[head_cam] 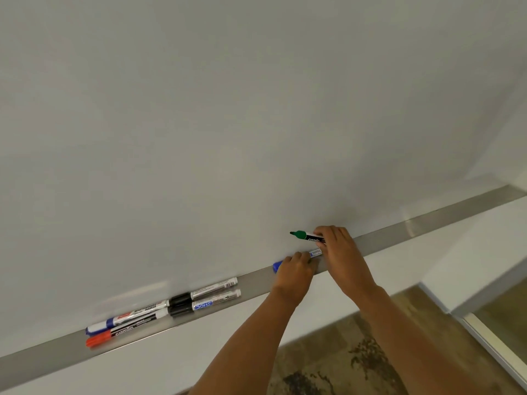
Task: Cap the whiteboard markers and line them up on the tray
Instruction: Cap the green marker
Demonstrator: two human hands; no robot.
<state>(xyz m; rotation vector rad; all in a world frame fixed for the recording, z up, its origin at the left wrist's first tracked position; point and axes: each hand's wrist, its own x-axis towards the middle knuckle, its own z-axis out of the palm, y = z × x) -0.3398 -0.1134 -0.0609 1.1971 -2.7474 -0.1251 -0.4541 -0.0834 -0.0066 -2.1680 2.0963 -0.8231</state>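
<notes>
A metal tray [385,238] runs along the foot of the whiteboard [228,124]. My right hand [339,246] holds a green marker [306,236] just above the tray, its uncapped tip pointing left. My left hand [295,270] rests on a blue-capped marker [278,265] lying on the tray, fingers closed over its barrel. Further left, several capped markers lie in two rows: a blue-capped one [125,317], a red-capped one [119,333], and two black-capped ones [205,292] [208,302].
Below the tray is a white wall strip [171,357], then brown patterned floor [342,360]. A white ledge and frame [470,266] stand at the right.
</notes>
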